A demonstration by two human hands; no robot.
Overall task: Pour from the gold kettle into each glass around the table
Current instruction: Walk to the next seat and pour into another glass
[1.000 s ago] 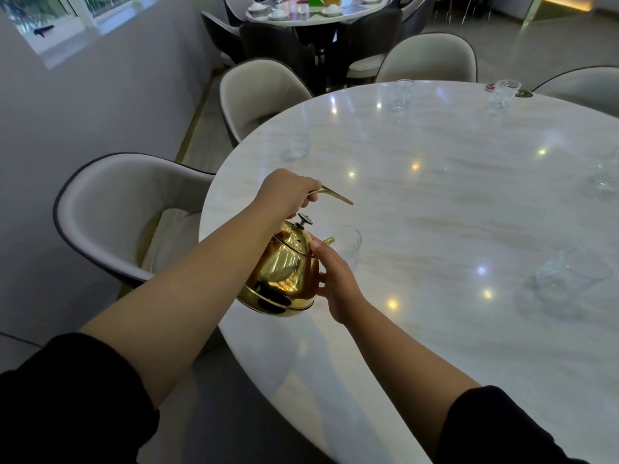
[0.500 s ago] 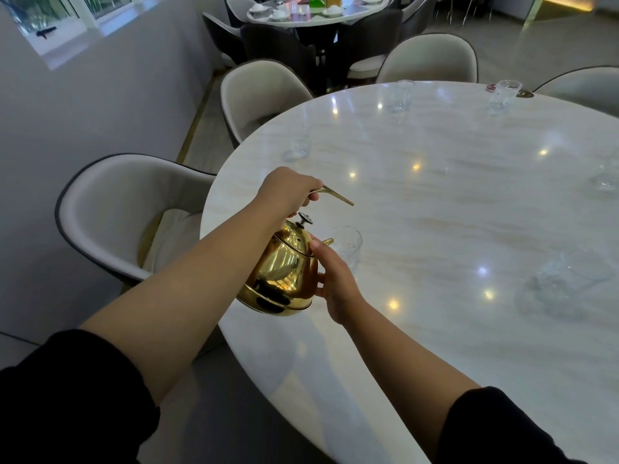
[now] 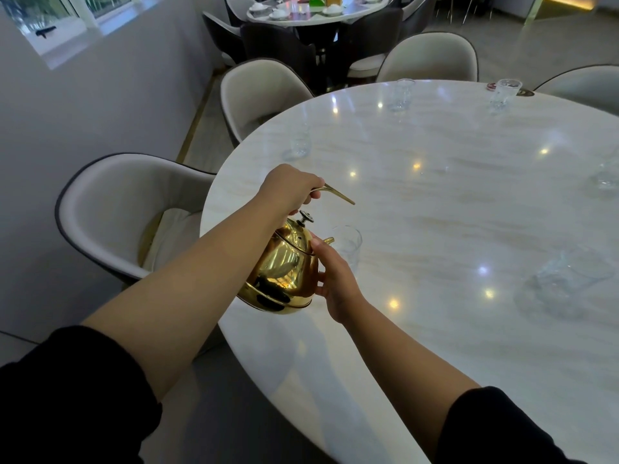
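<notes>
The gold kettle hangs tilted over the near left edge of the round marble table, its spout at the rim of a clear glass. My left hand grips the kettle's handle from above. My right hand presses against the kettle's side, fingers on its body near the lid. More clear glasses stand around the table: one at the left, one at the back, one at the back right, one at the right edge and one at the near right.
Cream upholstered chairs ring the table: one at the near left, one at the far left, one behind. A grey wall runs along the left. A second set table with dark chairs stands further back.
The kettle and both hands have hardly moved; the kettle stays tilted at the same glass.
</notes>
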